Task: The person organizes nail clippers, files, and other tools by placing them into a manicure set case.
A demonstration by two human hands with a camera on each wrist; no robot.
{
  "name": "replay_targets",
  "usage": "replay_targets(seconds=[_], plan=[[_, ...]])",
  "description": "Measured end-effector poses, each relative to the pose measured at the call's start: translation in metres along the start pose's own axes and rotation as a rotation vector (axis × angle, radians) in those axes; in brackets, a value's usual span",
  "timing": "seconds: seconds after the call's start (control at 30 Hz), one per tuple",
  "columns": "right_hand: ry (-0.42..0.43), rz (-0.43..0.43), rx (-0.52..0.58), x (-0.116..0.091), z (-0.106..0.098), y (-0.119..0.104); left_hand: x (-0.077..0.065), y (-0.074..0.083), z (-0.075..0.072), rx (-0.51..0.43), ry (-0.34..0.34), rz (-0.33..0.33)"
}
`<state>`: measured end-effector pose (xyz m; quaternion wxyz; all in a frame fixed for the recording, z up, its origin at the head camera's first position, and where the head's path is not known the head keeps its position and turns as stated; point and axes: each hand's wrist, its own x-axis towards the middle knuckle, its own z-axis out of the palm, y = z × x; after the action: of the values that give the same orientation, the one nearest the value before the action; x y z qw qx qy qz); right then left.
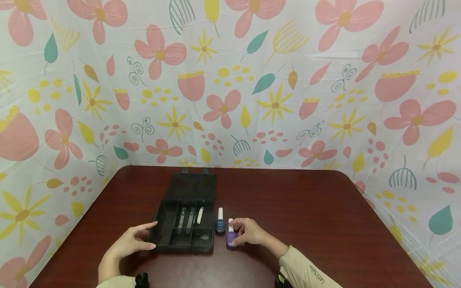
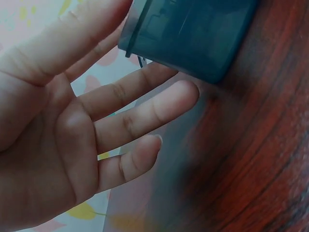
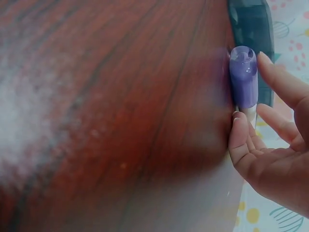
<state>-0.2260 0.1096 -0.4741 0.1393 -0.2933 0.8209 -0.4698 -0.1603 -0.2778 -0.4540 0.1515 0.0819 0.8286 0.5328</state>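
Note:
My right hand (image 1: 250, 232) holds a nail polish bottle (image 1: 231, 239) with purple polish and a white cap, its thumb by the glass and fingers at the cap. In the right wrist view the purple bottle (image 3: 244, 79) lies on its side, base toward the camera. Beside it is a dark blue nail polish bottle (image 1: 220, 227), also white-capped. At the left wall of an open black divided case (image 1: 163, 236), my left hand (image 1: 127, 243) rests its thumb and fingertips; the left wrist view shows its other fingers loosely extended. Inside lie two slim greyish strips (image 1: 182, 219) and a nail clipper (image 1: 200, 215).
The case lid (image 1: 191, 186) lies folded back toward the far edge of the brown wooden table (image 1: 288, 208). A small oval thing (image 1: 204, 237) shows in the case's front right compartment. Flower-patterned cloth (image 1: 223, 80) hangs behind and along both sides.

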Motion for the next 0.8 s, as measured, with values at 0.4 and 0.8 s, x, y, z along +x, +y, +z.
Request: replay_targets(seconds=[0.4, 0.8], plan=[[-0.072, -0.025, -0.157, 0.0025, 0.0031, -0.0056, 0.0004, -0.0019, 0.0018, 0.014, 0.026, -0.005], [-0.053, 0.062, -0.186, 0.0061, 0.0033, -0.0099, 0.0014, -0.0041, 0.0025, 0.019, 0.055, -0.018]])
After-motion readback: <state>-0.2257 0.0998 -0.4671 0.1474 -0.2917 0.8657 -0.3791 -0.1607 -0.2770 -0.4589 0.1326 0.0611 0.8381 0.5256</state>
